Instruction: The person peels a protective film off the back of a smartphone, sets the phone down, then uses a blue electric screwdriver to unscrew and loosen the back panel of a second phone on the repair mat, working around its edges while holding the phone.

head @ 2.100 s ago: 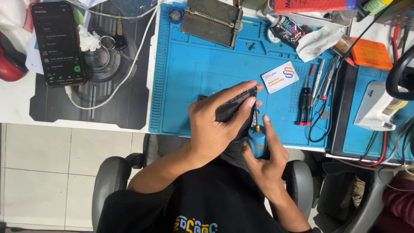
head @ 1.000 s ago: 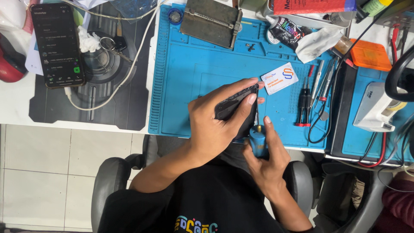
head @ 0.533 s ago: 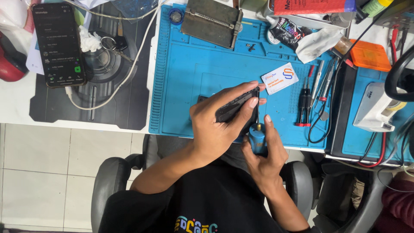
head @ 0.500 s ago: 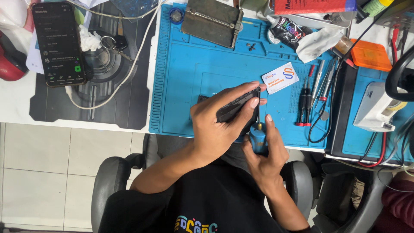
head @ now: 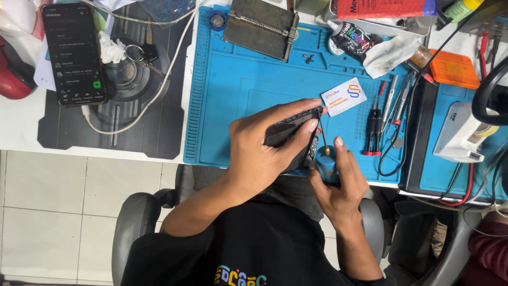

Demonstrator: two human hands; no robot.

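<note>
Phone repair, hands close together over the blue mat

Both hands are busy at the near edge of the blue silicone mat (head: 238,79), right in front of the person's chest. The left hand (head: 259,153) is wrapped around a dark phone (head: 288,132), fingers over the top and thumb underneath, so it's lifted off the mat and gripped firmly. The phone's long axis runs diagonally: the lower end sits in the palm toward the person, the upper end points up and to the right, toward the white card (head: 344,96) lying on the mat just beyond it.

The right hand (head: 338,182) is clenched around a blue-handled screwdriver (head: 325,161). Its thin shaft stands close to upright, tilted a bit to the left, and the tip meets the upper right end of the phone. The two hands are almost touching.

Around them: a row of small drivers and tweezers (head: 383,119) to the right of the card, a metal holding fixture (head: 262,29) at the far edge of the mat, and an orange box (head: 452,69) off to the right. Further left on the bench (head: 21,127), a second phone (head: 74,53) lies screen up on a dark pad, plugged into a white cable (head: 159,90).
</note>
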